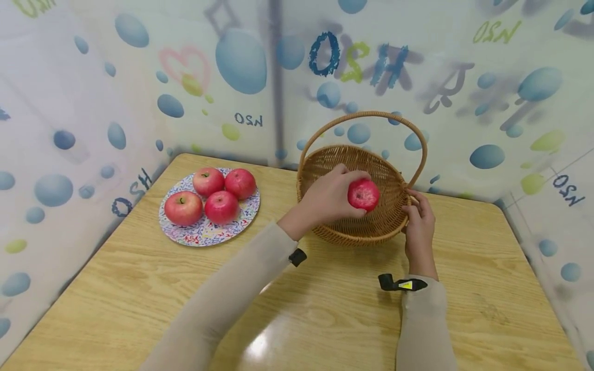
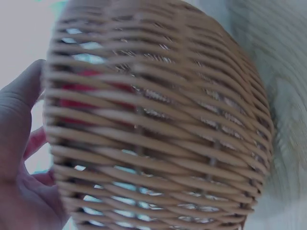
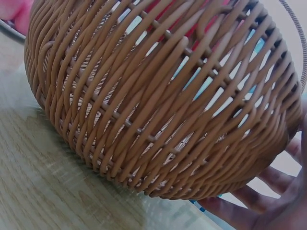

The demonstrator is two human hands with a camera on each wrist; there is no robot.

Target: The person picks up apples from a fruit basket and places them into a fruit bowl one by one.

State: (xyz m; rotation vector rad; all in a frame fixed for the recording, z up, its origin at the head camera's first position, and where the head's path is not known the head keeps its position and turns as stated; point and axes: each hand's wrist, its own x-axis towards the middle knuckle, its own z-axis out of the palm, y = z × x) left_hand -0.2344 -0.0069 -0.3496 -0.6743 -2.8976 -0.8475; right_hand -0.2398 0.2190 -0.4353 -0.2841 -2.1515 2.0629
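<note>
My left hand [image 1: 330, 197] grips a red apple [image 1: 364, 195] over the opening of a brown wicker basket [image 1: 357, 238], thumb below and fingers above. In the left wrist view that hand [image 2: 24, 148] is partly hidden by the basket's woven side [image 2: 158, 115], and red shows through the gaps. My right hand [image 1: 420, 226] holds the basket's right rim, near the foot of its arched handle [image 1: 364, 114]. Its fingers [image 3: 254, 196] lie against the wicker in the right wrist view. The basket's floor is partly hidden by the left hand and apple.
Left of the basket, a round patterned plate [image 1: 195, 238] carries several red apples [image 1: 221, 207]. The wooden table [image 1: 320, 309] ends at a wall covering [image 1: 241, 118] printed with blue bubbles behind it. Each wrist wears a black strap-on camera [image 1: 297, 257].
</note>
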